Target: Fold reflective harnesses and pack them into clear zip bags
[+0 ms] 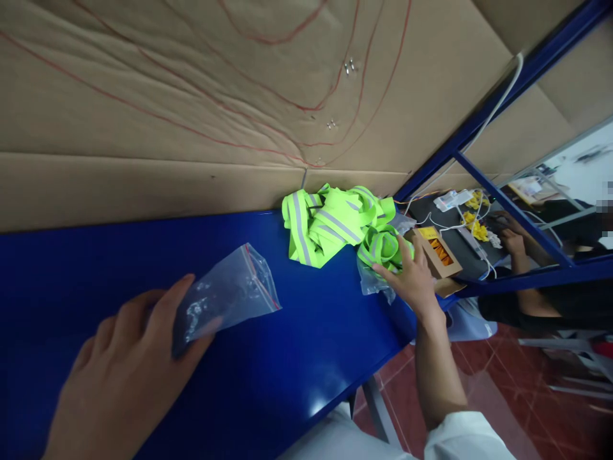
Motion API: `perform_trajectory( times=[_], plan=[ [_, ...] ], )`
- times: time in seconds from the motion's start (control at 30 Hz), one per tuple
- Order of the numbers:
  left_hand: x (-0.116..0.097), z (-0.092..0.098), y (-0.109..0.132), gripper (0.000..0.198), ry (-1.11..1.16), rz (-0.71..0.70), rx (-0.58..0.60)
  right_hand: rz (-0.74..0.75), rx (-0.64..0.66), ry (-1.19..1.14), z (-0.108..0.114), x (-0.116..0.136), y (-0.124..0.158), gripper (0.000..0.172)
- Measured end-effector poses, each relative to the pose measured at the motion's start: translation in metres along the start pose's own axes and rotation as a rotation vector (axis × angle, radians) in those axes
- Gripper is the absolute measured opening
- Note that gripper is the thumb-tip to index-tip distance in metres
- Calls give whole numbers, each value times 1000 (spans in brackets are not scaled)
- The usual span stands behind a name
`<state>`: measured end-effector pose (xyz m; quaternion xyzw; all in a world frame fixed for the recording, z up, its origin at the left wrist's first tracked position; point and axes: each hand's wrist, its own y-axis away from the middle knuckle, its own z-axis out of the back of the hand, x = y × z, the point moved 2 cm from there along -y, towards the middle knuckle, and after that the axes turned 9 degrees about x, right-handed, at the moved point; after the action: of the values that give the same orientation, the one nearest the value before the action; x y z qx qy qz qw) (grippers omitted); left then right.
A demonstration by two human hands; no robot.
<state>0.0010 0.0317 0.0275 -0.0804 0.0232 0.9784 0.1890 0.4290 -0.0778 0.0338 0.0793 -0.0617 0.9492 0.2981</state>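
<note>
My left hand grips a clear zip-lock bag with a red line along its seal, thumb below and fingers above, over the blue table. The bag looks flat, with nothing visible inside. To the right, my right hand is spread over a coiled neon-yellow reflective strap; whether the fingertips touch it I cannot tell. More crumpled neon strap with grey reflective stripes is heaped beside the coil. Clear plastic lies under the coil.
A cardboard box with orange contents stands beyond my right hand. A blue metal frame rises at the table's right end. Past it, another person's hand rests near yellow items and white cables. Brown board backs the table.
</note>
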Motion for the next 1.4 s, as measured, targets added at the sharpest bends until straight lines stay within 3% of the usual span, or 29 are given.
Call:
perform_trajectory(
  times=[0.07,0.17,0.23,0.3,0.47,0.57,0.63,0.7,0.77,0.8,0.87,0.97,1.0,1.07,1.1,1.13,1.27,1.33,1.4],
  plan=[
    [-7,7,3,57,-48,14,-36,45,31,16,-4,7,-7,90],
    [-12,12,6,58,-80,-33,-41,63,-25,-46,-4,6,-20,60],
    [-12,13,8,58,-77,-54,-31,84,-61,-84,3,3,-25,43],
    [-11,13,9,57,-64,-49,-28,103,-105,-112,19,2,-26,38],
    [-7,13,8,57,-53,-84,8,146,-508,-275,83,23,-30,39],
    [-2,12,8,59,-54,-106,21,309,-685,-309,102,56,-48,38],
    [0,10,9,60,-62,-124,17,442,-611,-236,97,80,-68,42],
    [0,9,10,60,-67,-154,5,521,-367,-101,83,98,-87,53],
    [-1,9,11,58,-63,-152,-25,496,-131,8,70,107,-94,78],
    [-1,8,11,57,-61,-152,-42,478,-59,28,66,110,-90,90],
    [-3,7,12,55,-51,-146,-79,473,-55,-5,63,114,-66,97],
    [-5,3,15,54,-29,-209,-132,556,-290,-109,62,123,3,66],
    [-6,1,16,54,-16,-236,-155,658,-301,-126,58,128,29,66],
    [-9,-6,20,55,2,-335,-159,1047,-260,-51,46,140,79,70],
    [-10,-10,23,55,15,-385,-151,1189,-222,13,39,145,98,64],
    [-13,-13,25,55,34,-434,-149,1247,-179,46,33,149,111,60],
    [-23,-25,34,54,136,-603,-190,1292,-105,134,19,152,123,38],
    [-27,-28,37,55,167,-665,-215,1289,-100,159,21,141,115,31],
    [-29,-27,38,60,169,-695,-239,1183,-129,132,28,116,104,30]
  ],
)
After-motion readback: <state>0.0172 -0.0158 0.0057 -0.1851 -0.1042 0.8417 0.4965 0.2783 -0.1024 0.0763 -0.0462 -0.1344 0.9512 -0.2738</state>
